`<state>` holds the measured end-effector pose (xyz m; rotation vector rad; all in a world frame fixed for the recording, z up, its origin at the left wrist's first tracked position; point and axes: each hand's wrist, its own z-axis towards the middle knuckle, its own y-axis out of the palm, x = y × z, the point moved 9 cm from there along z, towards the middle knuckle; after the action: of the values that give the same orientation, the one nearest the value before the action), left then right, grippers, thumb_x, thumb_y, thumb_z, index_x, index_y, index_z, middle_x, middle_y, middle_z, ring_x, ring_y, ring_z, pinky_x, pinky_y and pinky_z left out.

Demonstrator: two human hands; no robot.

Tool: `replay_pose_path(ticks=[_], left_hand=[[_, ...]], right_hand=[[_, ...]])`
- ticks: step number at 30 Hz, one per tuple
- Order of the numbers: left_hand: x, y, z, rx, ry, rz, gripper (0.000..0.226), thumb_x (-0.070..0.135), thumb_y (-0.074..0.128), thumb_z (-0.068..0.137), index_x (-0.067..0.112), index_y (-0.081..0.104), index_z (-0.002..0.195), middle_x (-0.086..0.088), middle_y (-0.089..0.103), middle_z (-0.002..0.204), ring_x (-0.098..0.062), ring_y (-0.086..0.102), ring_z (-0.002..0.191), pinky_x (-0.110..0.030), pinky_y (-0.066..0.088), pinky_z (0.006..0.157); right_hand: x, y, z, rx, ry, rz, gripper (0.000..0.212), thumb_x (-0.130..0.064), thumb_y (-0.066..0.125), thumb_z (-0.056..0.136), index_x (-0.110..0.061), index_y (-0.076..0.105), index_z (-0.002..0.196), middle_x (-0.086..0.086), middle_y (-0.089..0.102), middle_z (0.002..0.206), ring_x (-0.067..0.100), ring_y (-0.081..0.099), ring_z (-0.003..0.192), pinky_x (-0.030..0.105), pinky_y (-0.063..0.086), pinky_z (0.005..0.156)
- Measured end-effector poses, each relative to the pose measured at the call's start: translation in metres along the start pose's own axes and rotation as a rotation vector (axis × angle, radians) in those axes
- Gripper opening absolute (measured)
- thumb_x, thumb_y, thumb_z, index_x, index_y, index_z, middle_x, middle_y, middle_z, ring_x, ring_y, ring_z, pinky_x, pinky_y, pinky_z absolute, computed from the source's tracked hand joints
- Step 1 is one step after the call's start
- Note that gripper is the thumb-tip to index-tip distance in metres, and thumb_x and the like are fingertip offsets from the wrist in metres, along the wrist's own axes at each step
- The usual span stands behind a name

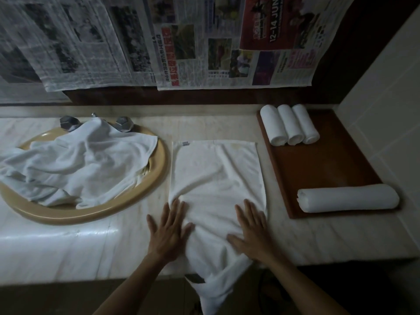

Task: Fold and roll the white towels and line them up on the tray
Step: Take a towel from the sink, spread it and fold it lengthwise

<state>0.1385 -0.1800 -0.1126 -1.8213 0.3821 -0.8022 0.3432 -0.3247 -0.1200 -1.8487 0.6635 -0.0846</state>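
Hands are seen from above, both laid flat on a white towel (216, 183) that is spread lengthwise on a pale marble desk (68, 251). The left hand (169, 233) is pressed palm down at the towel's near left edge, fingers (176, 210) straight and spread wide, partly on the cloth and partly on the desk. The right hand (248, 233) is pressed palm down on the towel's near right part, its fingers also straight and spread; nothing is gripped by either hand. The cloth is bunched into creases between the two hands, and its near end is draped over the front edge of the desk. A small tag is seen at the far left corner of the towel. To the right, a brown wooden tray (322, 164) is set on the desk; three rolled towels (289, 125) are lined up side by side, touching, at its far end, and one longer roll (347, 198) is laid crosswise at its near end (well apart from the three). To the left, a heap of loose towels (75, 160) is piled over a beige sink (156, 178), with the taps partly covered. Newspaper sheets (181, 42) are hung on the wall behind.
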Motion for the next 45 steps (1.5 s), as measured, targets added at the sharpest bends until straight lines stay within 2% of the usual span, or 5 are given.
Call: replay_pose_path(ticks=[8, 15, 23, 33, 45], left_hand=[[0.013, -0.020, -0.014, 0.296, -0.178, -0.309, 0.058, 0.034, 0.040, 0.098, 0.004, 0.039, 0.148, -0.019, 0.047, 0.143, -0.036, 0.047, 0.124, -0.048, 0.043, 0.100], [0.028, -0.014, -0.036, 0.190, -0.567, -0.638, 0.020, 0.024, 0.068, 0.088, 0.010, 0.064, 0.074, -0.004, 0.064, 0.065, -0.021, 0.062, 0.060, -0.023, 0.040, 0.049], [0.038, 0.034, -0.042, -0.406, -0.838, -1.184, 0.056, 0.021, 0.090, 0.064, -0.001, 0.063, 0.108, -0.018, 0.066, 0.107, -0.036, 0.066, 0.095, -0.048, 0.059, 0.083], [0.056, 0.010, -0.055, -0.569, -0.281, -1.344, 0.039, 0.041, 0.064, 0.094, 0.034, 0.055, 0.132, -0.001, 0.067, 0.126, -0.023, 0.065, 0.114, -0.044, 0.055, 0.094], [0.036, -0.057, -0.044, 0.307, -0.066, -0.175, 0.025, 0.028, 0.059, 0.093, 0.019, 0.058, 0.116, -0.002, 0.057, 0.115, -0.017, 0.056, 0.100, -0.026, 0.045, 0.076]], right_hand=[[-0.027, -0.006, -0.006, 0.036, 0.114, 0.081, 0.094, -0.070, 0.008, 0.085, -0.012, -0.013, 0.156, 0.009, -0.034, 0.156, 0.026, -0.025, 0.149, 0.041, -0.010, 0.122], [-0.034, 0.005, 0.009, -0.066, 0.128, 0.045, 0.111, -0.086, -0.025, 0.055, -0.018, -0.038, 0.141, 0.010, -0.045, 0.152, 0.026, -0.041, 0.140, 0.047, -0.021, 0.116], [-0.035, 0.002, 0.015, -0.168, 0.161, 0.017, 0.093, -0.072, 0.020, 0.095, -0.016, -0.028, 0.151, 0.011, -0.045, 0.152, 0.027, -0.041, 0.140, 0.050, -0.021, 0.116], [-0.035, 0.004, 0.017, -0.161, 0.153, 0.038, 0.093, -0.073, 0.023, 0.095, -0.020, -0.029, 0.151, 0.011, -0.046, 0.151, 0.027, -0.042, 0.139, 0.050, -0.023, 0.116], [-0.035, 0.003, 0.018, -0.078, 0.158, 0.040, 0.092, -0.074, 0.017, 0.094, -0.018, -0.028, 0.152, 0.010, -0.044, 0.152, 0.027, -0.040, 0.141, 0.047, -0.023, 0.114]])
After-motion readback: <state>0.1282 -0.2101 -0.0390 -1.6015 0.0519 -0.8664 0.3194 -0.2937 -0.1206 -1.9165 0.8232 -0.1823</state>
